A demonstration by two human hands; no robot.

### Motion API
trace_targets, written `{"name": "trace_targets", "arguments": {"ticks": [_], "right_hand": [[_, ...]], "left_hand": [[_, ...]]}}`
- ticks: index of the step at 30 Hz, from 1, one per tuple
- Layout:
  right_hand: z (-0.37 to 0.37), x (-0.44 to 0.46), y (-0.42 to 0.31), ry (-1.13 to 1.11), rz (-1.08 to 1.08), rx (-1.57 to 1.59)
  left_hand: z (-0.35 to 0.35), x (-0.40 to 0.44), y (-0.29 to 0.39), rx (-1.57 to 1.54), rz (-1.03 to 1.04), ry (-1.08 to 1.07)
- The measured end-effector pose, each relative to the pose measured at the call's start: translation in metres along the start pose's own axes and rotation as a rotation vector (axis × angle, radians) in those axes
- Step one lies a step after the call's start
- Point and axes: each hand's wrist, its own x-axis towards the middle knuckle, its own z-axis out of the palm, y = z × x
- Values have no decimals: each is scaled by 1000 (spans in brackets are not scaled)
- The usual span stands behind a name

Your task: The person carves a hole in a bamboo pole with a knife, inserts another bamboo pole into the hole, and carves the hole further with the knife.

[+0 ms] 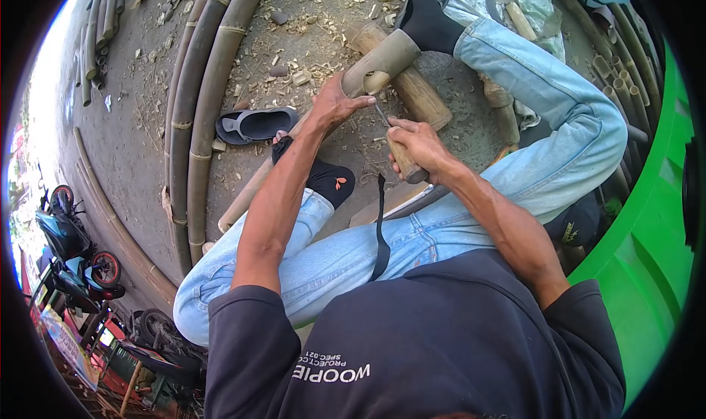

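Note:
A thick bamboo pole point(401, 51) lies across a short log point(426, 103), with a hole cut in its side. My left hand point(340, 104) is wrapped round the pole beside the hole, its thumb toward the opening. In my right hand point(419, 148) is a tool with a thick wooden handle point(406, 161). Its thin metal blade point(382, 113) points at the pole near my left thumb. Whether the tip touches the bamboo I cannot tell.
Long bamboo poles point(195, 117) lie at the left, near a loose sandal point(256, 125). Wood chips cover the ground. Cut bamboo point(624, 88) and a green panel point(654, 264) stand at the right. Motorbikes point(77, 246) are at the far left.

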Motion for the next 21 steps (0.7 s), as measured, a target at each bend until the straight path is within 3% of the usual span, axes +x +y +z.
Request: {"name": "trace_targets", "arguments": {"ticks": [10,13,15,19,21], "right_hand": [[-14,10,24,230,-201,-533],[-28,28,31,295,-317,-754],[-31,33,46,452,-475,-1200],[-24,27,37,573,-518,-1321],[-41,23,19,460,-544,-1394]], "left_hand": [[19,-16,17,311,32,245],[18,-15,32,356,-60,258],[26,-19,32,414,-79,347],[29,-17,29,401,-50,323],[45,-35,27,442,219,560]]}}
